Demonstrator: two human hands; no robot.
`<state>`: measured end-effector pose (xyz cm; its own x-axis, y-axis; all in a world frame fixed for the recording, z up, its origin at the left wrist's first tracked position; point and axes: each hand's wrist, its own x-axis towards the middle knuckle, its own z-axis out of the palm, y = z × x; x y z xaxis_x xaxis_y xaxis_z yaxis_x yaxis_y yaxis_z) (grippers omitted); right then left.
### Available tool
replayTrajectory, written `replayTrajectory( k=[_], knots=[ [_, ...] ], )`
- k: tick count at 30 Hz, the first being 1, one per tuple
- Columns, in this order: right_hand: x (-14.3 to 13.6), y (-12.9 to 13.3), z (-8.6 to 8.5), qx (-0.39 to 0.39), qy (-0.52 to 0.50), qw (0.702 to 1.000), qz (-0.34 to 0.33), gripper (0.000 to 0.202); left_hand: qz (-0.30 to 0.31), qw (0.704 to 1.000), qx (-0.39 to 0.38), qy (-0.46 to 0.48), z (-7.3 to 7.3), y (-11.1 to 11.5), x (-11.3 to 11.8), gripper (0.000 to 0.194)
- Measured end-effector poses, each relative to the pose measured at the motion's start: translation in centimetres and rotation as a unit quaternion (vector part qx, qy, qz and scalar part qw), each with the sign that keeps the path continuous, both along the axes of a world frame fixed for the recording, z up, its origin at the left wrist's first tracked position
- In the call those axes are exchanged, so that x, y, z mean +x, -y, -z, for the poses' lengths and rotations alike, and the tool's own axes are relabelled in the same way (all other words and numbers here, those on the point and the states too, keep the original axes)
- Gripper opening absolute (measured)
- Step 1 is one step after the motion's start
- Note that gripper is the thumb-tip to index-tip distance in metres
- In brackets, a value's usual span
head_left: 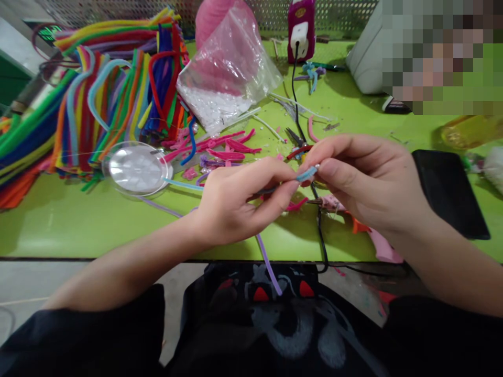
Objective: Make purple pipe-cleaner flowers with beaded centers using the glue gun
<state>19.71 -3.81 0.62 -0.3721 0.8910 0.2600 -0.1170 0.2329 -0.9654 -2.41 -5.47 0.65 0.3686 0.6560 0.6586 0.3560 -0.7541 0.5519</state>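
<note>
Between my two hands is a light blue pipe cleaner (306, 174), its short end showing. My left hand (243, 201) pinches it between thumb and forefinger. My right hand (365, 180) is closed at its tip, where a tiny white bead-like spot shows by the thumb; its exact kind is unclear. A light blue length (184, 184) comes out on the left side of my left hand, and a purple pipe cleaner (269, 264) hangs below that hand past the table edge. Under my right hand lie pliers with pink handles (332, 203), partly hidden.
Bundles of coloured pipe cleaners (106, 110) fill the left. A round clear spool (137, 168) lies in front of them. Behind are a plastic bag of white bits (231, 78) and a purple socket block (301, 31) with a black cord. A black phone (450, 193) lies right.
</note>
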Motion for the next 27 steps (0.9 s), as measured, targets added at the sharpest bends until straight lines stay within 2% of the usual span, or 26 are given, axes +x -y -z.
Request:
replayTrajectory(
  k=[6, 9, 13, 16, 20, 22, 24, 27],
  knots=[
    [-0.2, 0.5, -0.8, 0.021, 0.046, 0.998, 0.026, 0.011, 0.003, 1.000, 0.000, -0.001, 0.0, 0.0, 0.0, 0.015],
    [-0.2, 0.9, -0.9, 0.101, 0.086, 0.989, 0.061, 0.009, 0.005, 1.000, -0.009, 0.001, 0.0, 0.0, 0.0, 0.015],
    [-0.2, 1.2, -0.9, 0.209, 0.144, 0.962, 0.097, 0.008, 0.005, 1.000, -0.025, 0.002, 0.1, 0.0, 0.0, 0.015],
    [-0.3, 1.2, -0.8, 0.206, 0.136, 0.964, 0.097, 0.011, 0.001, 1.000, -0.027, 0.000, 0.1, 0.0, -0.1, 0.015],
    [-0.4, 1.1, -0.6, 0.160, 0.102, 0.980, 0.053, 0.013, -0.013, 0.999, -0.035, -0.030, 0.2, 0.0, -0.1, 0.016],
    [-0.4, 1.0, -0.5, 0.173, 0.107, 0.978, 0.039, 0.013, -0.008, 0.998, -0.050, -0.039, 0.1, 0.0, -0.1, 0.017],
    [-0.3, 0.9, -0.5, 0.224, 0.132, 0.964, 0.049, 0.011, 0.007, 0.997, -0.074, -0.034, 0.1, -0.1, -0.3, 0.016],
    [0.1, 0.9, -0.7, 0.333, 0.196, 0.919, 0.078, 0.011, 0.054, 0.989, -0.134, -0.004, 0.1, -0.4, -0.6, 0.014]
  ],
)
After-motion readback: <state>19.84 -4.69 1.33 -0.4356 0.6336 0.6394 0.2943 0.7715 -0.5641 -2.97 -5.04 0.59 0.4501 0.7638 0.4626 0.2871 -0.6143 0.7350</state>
